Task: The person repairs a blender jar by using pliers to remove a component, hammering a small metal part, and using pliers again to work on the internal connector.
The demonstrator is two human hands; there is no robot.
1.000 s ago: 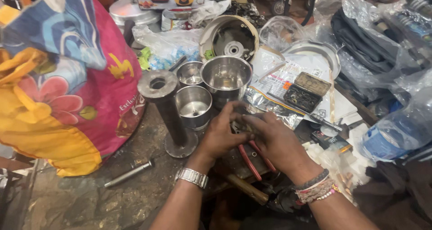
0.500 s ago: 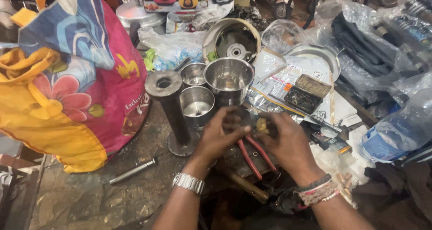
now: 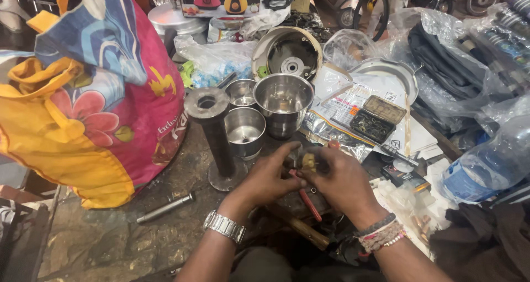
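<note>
My left hand (image 3: 269,177) and my right hand (image 3: 338,181) meet over the dirty workbench (image 3: 110,243), both closed around a small yellowish-brown part (image 3: 308,161) held between the fingertips. The left wrist wears a metal watch (image 3: 223,226); the right wrist has bead bracelets (image 3: 381,235). Red-handled pliers (image 3: 308,200) and a wooden-handled tool (image 3: 301,229) lie under the hands. Just beyond the hands stand three steel mixer jars (image 3: 282,101) and an upright dark metal pipe stand (image 3: 214,136).
A big yellow, pink and blue bag (image 3: 94,100) fills the left. A loose metal rod (image 3: 165,207) lies on the bench. A small parts box (image 3: 378,116), a screwdriver (image 3: 386,147), papers, plastic bags and a round appliance base (image 3: 288,53) crowd the right and back.
The view has shifted slightly. Both hands stay together over the pliers, turning the small part so its yellowish piece now shows between the fingertips.
</note>
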